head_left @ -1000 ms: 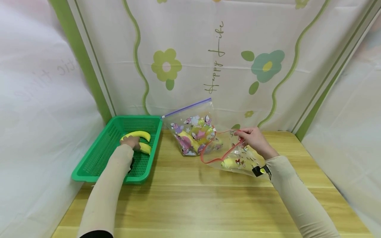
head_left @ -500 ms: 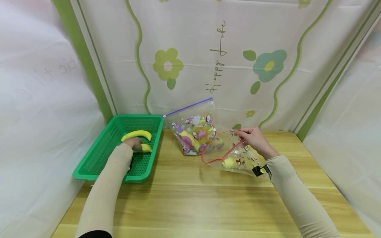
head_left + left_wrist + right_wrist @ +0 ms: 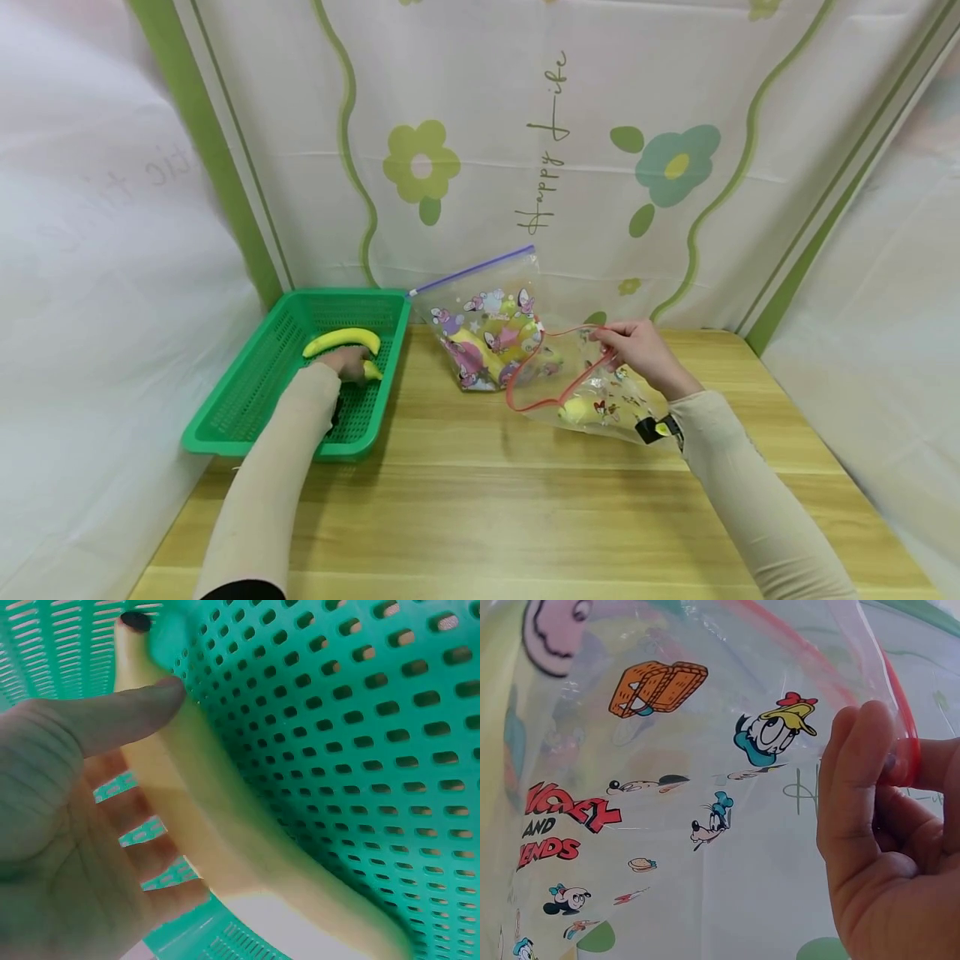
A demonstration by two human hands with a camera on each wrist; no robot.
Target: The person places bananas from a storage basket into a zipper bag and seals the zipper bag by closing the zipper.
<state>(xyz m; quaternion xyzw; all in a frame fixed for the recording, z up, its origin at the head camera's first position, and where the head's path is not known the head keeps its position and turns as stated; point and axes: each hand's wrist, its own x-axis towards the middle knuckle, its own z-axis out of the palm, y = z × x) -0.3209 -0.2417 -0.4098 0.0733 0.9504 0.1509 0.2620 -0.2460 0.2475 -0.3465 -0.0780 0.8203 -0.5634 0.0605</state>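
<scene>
**A:** Green perforated plastic basket (image 3: 247,400) at 9 o'clock on the wooden table (image 3: 480,517). Is the left hand (image 3: 347,362) gripping anything?

**B:** Yep, thumb and fingers curl round a yellow banana (image 3: 225,832) inside it; a second banana (image 3: 341,340) sits just behind.

**A:** Right hand (image 3: 637,350)?

**B:** At 2 o'clock, pinching the red-rimmed clear cartoon zip bag (image 3: 592,396) by its rim, mouth gaping.

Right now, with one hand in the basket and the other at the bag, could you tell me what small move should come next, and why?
Probably lift the banana out of the green basket: the left hand already curls round it, and the right hand pinches the red-rimmed bag by its rim, mouth open toward the basket.
</scene>
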